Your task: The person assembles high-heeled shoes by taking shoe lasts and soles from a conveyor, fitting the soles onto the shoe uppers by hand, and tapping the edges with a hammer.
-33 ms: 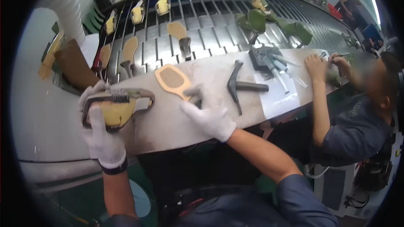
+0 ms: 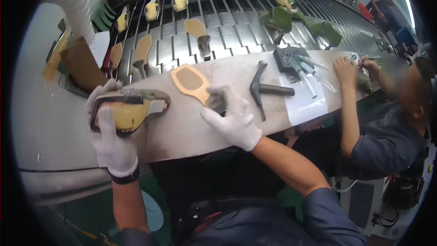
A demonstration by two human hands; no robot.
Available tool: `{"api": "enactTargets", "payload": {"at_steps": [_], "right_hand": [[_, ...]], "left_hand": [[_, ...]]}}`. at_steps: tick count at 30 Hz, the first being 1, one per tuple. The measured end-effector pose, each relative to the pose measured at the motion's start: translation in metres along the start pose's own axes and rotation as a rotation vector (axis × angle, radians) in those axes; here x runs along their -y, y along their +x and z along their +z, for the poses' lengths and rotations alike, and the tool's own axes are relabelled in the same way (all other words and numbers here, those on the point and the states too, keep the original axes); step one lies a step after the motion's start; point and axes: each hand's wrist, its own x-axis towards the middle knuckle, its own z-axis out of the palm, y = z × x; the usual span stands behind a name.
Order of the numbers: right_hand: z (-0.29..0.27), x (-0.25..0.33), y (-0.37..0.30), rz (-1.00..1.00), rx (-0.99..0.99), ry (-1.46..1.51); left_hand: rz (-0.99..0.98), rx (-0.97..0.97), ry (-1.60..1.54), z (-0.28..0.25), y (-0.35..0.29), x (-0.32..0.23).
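Moved since the earlier frame: chiefly the view itself, the counter (image 2: 177, 139) and its contents sitting slightly farther right and higher; both hands keep nearly the same pose.

Left hand, white knit glove (image 2: 110, 143): grip closed around an olive-and-grey shoe upper with yellow sole face (image 2: 125, 117), raised over the counter's left end; face up, thumb across it, presumably for steadiness and a clear view.

Right hand, white knit glove (image 2: 236, 123): grip open, fingers curled, apparently empty; contact with the flat tan sole with brown inset (image 2: 189, 82) cannot be told. Sole lies flat, narrow end toward this hand, probably for easy reach.

Obstacle: black-headed hammer (image 2: 268, 89), between right hand and dark bristly block (image 2: 284, 65).

Beyond: slatted metal rack (image 2: 230, 41) bearing green leather uppers (image 2: 278, 20); at right, a co-worker's bare hand (image 2: 344, 70).
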Motion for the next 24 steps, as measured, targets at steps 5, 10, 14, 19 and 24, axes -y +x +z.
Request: {"api": "enactTargets", "payload": {"at_steps": [5, 10, 14, 19, 24], "right_hand": [[-0.041, -0.003, -0.027, -0.251, 0.033, -0.526], [-0.124, 0.02, -0.129, 0.1, 0.265, -0.401], [-0.208, 0.025, -0.249, 1.029, 0.783, -0.295], [-0.226, 0.018, -0.366, 1.059, 0.93, -0.112], [-0.231, 0.019, -0.371, 1.055, 0.753, 0.07]], "left_hand": [[-0.005, -0.047, -0.016, 0.016, 0.011, 0.003], [-0.054, -0.098, 0.004, 0.012, 0.008, 0.01], [-0.011, -0.131, 0.245, 0.032, 0.011, 0.009], [0.18, 0.017, 0.51, 0.007, 0.009, 0.034], [0.258, 0.044, 0.59, -0.009, 0.011, 0.022]]}}
